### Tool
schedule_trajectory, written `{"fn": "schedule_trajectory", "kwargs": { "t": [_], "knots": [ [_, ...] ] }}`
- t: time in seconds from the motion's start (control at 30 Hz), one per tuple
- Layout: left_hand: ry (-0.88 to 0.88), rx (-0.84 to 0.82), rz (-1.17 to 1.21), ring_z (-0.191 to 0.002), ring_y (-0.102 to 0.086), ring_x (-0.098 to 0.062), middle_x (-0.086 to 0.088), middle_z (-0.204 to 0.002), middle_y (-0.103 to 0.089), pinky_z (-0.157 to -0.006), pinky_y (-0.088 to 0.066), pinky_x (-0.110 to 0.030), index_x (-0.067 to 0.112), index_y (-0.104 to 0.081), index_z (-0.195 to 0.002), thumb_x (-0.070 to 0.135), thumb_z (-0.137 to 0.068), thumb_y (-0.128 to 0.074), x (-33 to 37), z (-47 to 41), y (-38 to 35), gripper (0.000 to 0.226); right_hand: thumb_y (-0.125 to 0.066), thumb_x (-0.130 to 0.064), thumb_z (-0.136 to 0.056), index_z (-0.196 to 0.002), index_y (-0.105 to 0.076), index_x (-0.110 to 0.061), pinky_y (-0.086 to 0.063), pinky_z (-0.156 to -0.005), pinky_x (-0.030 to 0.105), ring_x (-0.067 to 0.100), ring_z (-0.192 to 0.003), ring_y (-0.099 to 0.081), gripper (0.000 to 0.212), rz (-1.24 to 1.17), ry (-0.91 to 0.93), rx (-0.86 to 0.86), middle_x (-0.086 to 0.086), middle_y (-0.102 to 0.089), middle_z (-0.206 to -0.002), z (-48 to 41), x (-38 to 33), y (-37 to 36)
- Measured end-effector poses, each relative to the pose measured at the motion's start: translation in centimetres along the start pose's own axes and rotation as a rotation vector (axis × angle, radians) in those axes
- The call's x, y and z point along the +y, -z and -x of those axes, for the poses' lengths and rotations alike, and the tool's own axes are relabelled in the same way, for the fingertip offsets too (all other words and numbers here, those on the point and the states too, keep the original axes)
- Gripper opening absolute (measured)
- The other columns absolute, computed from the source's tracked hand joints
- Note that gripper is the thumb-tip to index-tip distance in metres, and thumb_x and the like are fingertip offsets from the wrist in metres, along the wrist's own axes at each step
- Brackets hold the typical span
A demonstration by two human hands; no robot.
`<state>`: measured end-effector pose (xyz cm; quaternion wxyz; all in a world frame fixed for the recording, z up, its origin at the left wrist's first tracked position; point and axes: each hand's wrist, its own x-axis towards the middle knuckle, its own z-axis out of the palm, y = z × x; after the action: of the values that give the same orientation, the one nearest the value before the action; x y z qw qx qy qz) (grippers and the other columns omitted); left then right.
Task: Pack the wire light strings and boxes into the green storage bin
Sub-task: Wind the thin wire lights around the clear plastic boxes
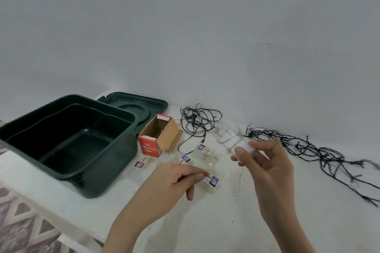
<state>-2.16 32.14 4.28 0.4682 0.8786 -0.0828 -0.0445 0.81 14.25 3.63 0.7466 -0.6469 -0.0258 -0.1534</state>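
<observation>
Readable text in front of me

The red end of the open cardboard box [148,148] reads "LED Decorative Lights" in white; the print on the small purple-and-white labels [211,181] is too small for me to read.

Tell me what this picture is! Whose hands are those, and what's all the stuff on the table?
There is no machine here. A person wears a camera on their head, so you look down at their own two hands. On the white table sits an open green bin, empty inside, with its lid behind it. Next to it are an opened red cardboard box for LED lights, a black wire tangle, a longer black tangle and small clear packets with purple labels. The right hand pinches a white bit of a pale light string, which looks blurry. The left hand pinches something thin, probably that string's other end.
</observation>
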Motion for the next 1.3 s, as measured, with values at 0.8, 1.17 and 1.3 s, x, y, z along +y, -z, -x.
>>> {"fn": "schedule_trajectory", "kwargs": {
  "t": [0.8, 1.17, 1.3],
  "knots": [
    [-0.081, 0.231, -0.173, -0.053, -0.051, -0.008, 0.02, -0.06, -0.063, -0.052, -0.038, -0.02, 0.043, -0.066, -0.066, 0.027, -0.087, -0.063, 0.7, -0.8, 1.5, 0.026, -0.086, -0.011, -0.056, -0.077, -0.066, -0.013, -0.051, -0.061, 0.029, 0.028, -0.061, -0.06, 0.029, -0.292, -0.321, -0.712, 0.017, -0.064, -0.076, 1.4, 0.0, 1.6],
    [-0.057, 0.105, -0.074, -0.044, -0.045, -0.002, 0.015, -0.049, -0.056, -0.045, -0.03, -0.009, 0.034, -0.073, -0.095, 0.031, -0.09, -0.056, 1.2, 0.6, 0.8, 0.018, -0.079, -0.012, -0.06, -0.078, -0.054, -0.011, -0.054, -0.062, 0.026, 0.03, -0.064, -0.068, 0.031, -0.357, -0.144, -0.144, 0.005, -0.066, -0.07, 0.8, -0.5, 0.2],
    [-0.084, 0.025, -0.196, -0.049, -0.05, 0.0, 0.011, -0.052, -0.057, -0.05, -0.034, -0.009, 0.034, -0.071, -0.1, 0.034, -0.093, -0.051, 2.1, 1.0, 0.7, 0.021, -0.07, 0.004, -0.075, -0.079, -0.055, -0.017, -0.052, -0.064, 0.019, 0.024, -0.064, -0.067, 0.027, 0.002, 0.044, -0.046, 0.004, -0.067, -0.065, 1.3, -0.2, -0.2]
  ]
}}
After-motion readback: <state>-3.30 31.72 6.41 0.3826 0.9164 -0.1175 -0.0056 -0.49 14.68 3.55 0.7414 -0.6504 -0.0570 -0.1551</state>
